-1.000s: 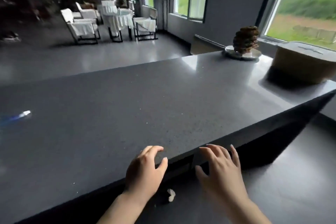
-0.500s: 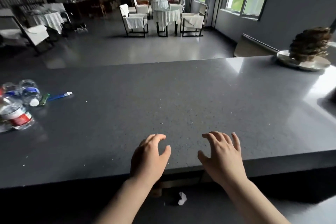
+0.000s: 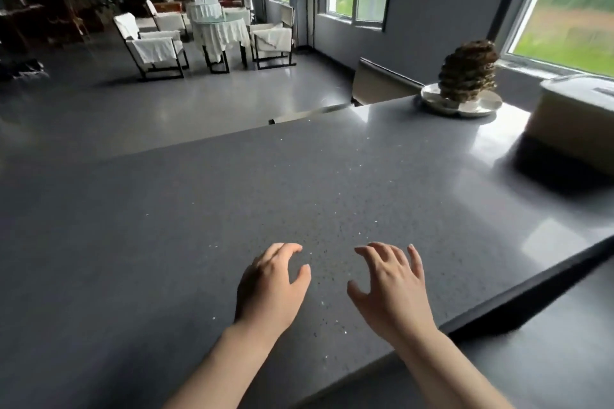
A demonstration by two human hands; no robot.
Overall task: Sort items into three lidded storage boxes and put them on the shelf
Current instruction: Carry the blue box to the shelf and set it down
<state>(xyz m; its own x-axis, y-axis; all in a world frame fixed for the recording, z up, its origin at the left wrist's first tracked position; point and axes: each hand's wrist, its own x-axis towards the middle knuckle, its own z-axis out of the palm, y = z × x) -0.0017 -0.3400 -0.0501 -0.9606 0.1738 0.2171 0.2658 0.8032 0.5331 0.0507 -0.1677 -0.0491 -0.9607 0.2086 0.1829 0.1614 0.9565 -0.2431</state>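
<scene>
My left hand (image 3: pixel 270 285) and my right hand (image 3: pixel 392 289) hover side by side over the dark grey speckled counter (image 3: pixel 199 209), palms down, fingers curled and apart, holding nothing. A beige storage box with a white lid (image 3: pixel 574 123) stands at the counter's far right, partly cut off by the frame edge. No loose items to sort are in view.
A brown stacked ornament on a white dish (image 3: pixel 465 83) sits at the counter's far right corner, left of the box. The counter's near edge runs diagonally at lower right. Beyond it lie a grey floor, white-draped chairs (image 3: pixel 153 46) and a table (image 3: pixel 217 26).
The view has swung right: the bottles and pen at the left have left the frame and the lidded box is back in view. Both hands have moved forward over the counter.
</scene>
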